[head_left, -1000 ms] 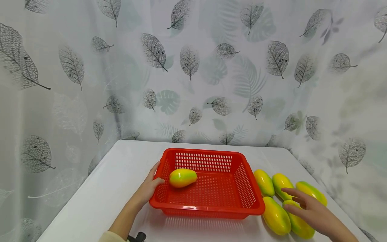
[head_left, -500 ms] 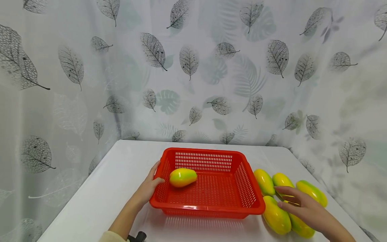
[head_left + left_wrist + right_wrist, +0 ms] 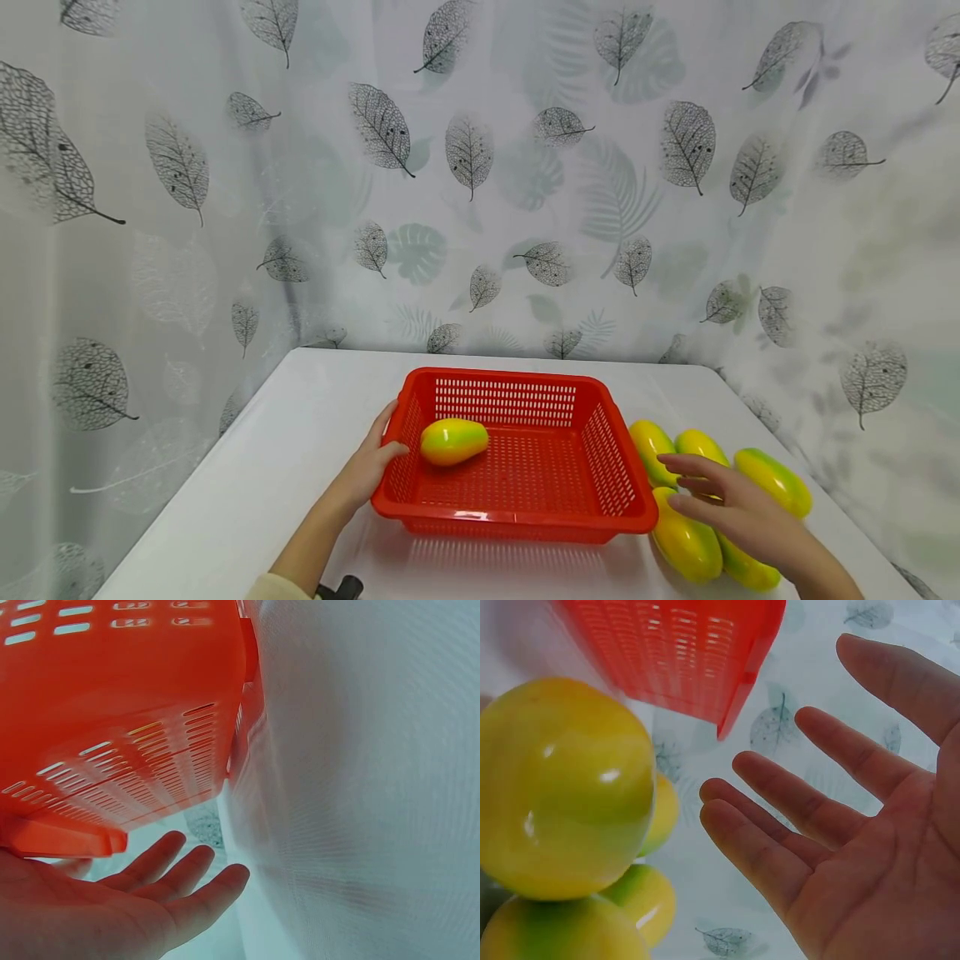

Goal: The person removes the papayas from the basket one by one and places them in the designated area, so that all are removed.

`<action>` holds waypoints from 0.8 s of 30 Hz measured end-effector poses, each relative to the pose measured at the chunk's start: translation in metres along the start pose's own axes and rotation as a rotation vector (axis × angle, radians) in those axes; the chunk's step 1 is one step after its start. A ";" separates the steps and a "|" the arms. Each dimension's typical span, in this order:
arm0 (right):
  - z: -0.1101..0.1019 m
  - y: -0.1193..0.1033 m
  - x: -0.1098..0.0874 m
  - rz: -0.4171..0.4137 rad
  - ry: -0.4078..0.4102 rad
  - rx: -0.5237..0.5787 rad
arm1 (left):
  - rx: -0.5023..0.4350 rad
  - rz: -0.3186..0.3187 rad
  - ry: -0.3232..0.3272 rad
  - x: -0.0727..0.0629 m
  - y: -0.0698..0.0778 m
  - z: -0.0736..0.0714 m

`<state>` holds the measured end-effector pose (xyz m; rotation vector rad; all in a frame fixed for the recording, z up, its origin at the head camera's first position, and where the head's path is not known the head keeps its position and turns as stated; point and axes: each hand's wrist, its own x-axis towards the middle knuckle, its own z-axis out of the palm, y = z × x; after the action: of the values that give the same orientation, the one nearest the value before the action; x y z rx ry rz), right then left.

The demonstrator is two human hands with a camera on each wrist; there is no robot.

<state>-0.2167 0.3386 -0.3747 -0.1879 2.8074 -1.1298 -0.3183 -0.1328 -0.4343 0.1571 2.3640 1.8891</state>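
A red plastic basket [image 3: 510, 521] with slotted sides stands on the table. One yellow-green mango [image 3: 453, 442] lies inside, near its left wall. My left hand [image 3: 363, 475] holds the basket's left rim, thumb over the top; in the left wrist view its fingers [image 3: 202, 896] extend below the rim, apart from the slotted wall. Several more mangoes [image 3: 686, 537] are grouped to the right of the basket. Above them is my right hand [image 3: 750, 517], fingers spread and palm facing left, with nothing in it. The right wrist view shows a gap between these fingers and the nearest mango [image 3: 562, 787].
A white table [image 3: 247, 492] carries everything. Curtains [image 3: 480, 183] with leaf prints hang behind it and along both sides. A small black object [image 3: 347, 587] shows by the left wrist at the lower edge.
My right hand has moved left over the mangoes, toward the basket's right side. The left hand, the basket and the mangoes stay where they were.
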 end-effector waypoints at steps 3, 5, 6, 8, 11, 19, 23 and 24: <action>0.003 -0.006 0.002 -0.001 -0.005 0.023 | -0.003 0.002 0.000 0.000 0.000 0.000; 0.006 -0.009 0.003 -0.004 -0.015 0.056 | -0.006 0.002 -0.002 0.000 0.000 0.000; 0.007 -0.010 0.004 -0.004 -0.020 0.075 | -0.008 0.005 -0.004 0.000 0.000 0.000; 0.008 -0.013 0.005 -0.009 -0.036 0.111 | -0.011 0.007 -0.009 0.000 0.001 0.000; 0.010 -0.015 0.006 -0.023 -0.052 0.146 | -0.012 0.007 -0.014 0.000 0.001 0.000; 0.013 -0.023 0.012 -0.057 -0.072 0.183 | -0.009 0.003 -0.008 -0.001 0.001 0.000; 0.016 -0.026 0.014 -0.048 -0.072 0.182 | -0.010 0.010 -0.012 -0.001 0.002 0.000; 0.016 -0.027 0.014 -0.046 -0.071 0.181 | -0.012 0.011 -0.012 -0.001 0.002 0.000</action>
<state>-0.2265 0.3062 -0.3687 -0.2713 2.6347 -1.3508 -0.3172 -0.1322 -0.4325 0.1793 2.3489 1.9010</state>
